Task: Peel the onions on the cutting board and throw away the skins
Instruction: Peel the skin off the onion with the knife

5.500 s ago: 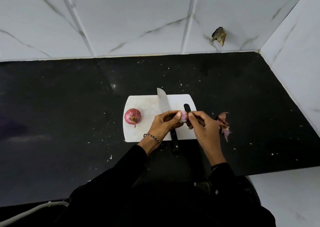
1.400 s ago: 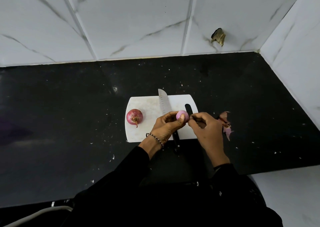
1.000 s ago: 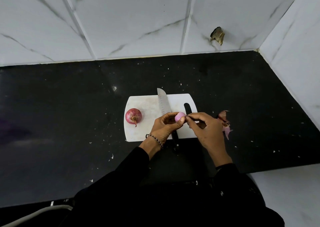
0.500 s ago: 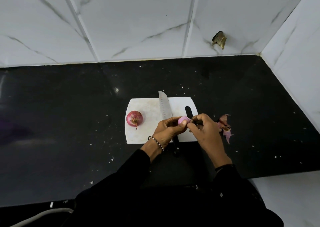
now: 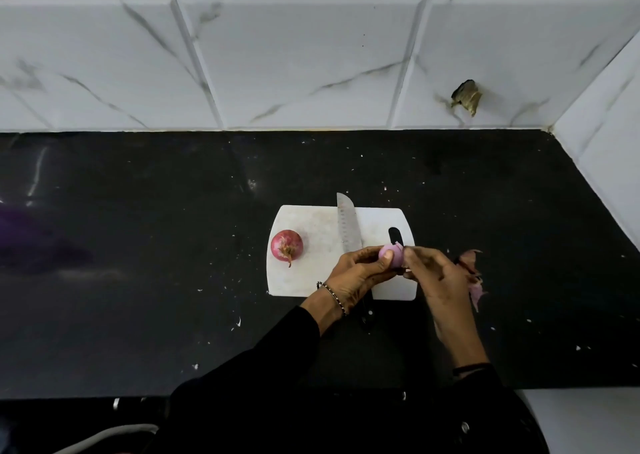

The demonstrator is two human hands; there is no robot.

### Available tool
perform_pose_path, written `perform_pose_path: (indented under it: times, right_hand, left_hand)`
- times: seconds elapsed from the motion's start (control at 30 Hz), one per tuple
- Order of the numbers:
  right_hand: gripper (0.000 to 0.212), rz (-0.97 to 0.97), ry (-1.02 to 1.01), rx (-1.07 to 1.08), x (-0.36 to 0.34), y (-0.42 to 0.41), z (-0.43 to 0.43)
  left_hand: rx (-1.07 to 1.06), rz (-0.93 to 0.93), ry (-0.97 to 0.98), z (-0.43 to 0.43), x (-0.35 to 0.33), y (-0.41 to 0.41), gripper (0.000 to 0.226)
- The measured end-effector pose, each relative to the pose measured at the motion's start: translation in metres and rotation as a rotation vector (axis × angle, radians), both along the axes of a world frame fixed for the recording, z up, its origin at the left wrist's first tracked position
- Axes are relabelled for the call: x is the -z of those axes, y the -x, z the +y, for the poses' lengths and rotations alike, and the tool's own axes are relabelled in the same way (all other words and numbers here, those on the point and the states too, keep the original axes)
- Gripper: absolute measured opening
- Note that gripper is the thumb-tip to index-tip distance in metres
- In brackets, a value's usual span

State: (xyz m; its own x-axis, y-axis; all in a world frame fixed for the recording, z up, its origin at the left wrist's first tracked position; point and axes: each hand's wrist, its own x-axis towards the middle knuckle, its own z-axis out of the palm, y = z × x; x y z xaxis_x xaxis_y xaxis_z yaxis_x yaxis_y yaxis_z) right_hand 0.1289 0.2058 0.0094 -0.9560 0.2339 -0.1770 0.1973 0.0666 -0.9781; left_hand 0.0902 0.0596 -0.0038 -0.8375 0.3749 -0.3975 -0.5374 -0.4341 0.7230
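A small pale onion (image 5: pixel 392 255) is gripped in the left hand (image 5: pixel 360 273) above the right part of the white board (image 5: pixel 311 280), and the right hand (image 5: pixel 434 280) is pinched on a flap of skin at the onion's right side. A second onion (image 5: pixel 286 245) – unpeeled, red – lies on the board's left edge. A knife (image 5: pixel 348 228) is laid across the board, its handle partly hidden under the left hand. Loose skins (image 5: pixel 474 280) are piled on the black bench (image 5: pixel 138 245) just right of the board, partly hidden by the right hand – the tiled wall (image 5: pixel 311 55) stands behind
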Motion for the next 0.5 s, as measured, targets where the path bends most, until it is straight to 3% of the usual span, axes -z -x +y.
perform_pose_path:
  times: [0.07,0.27,0.5]
  right_hand:
    - [0.022,0.032,-0.022,-0.012,0.0004,-0.002,0.0002]
    - [0.015,0.019,-0.089,-0.011,0.007,-0.0038,-0.0004]
    - [0.014,0.003,-0.028,0.039,0.008,-0.0043,-0.0032]
  left_hand:
    - [0.009,0.017,-0.009,0.0008,-0.0006,-0.0002,0.029]
    - [0.02,0.136,0.208,-0.0005,0.0012,-0.0024,0.025]
    - [-0.021,0.071,0.214,-0.0019,0.0065,0.0007,0.031]
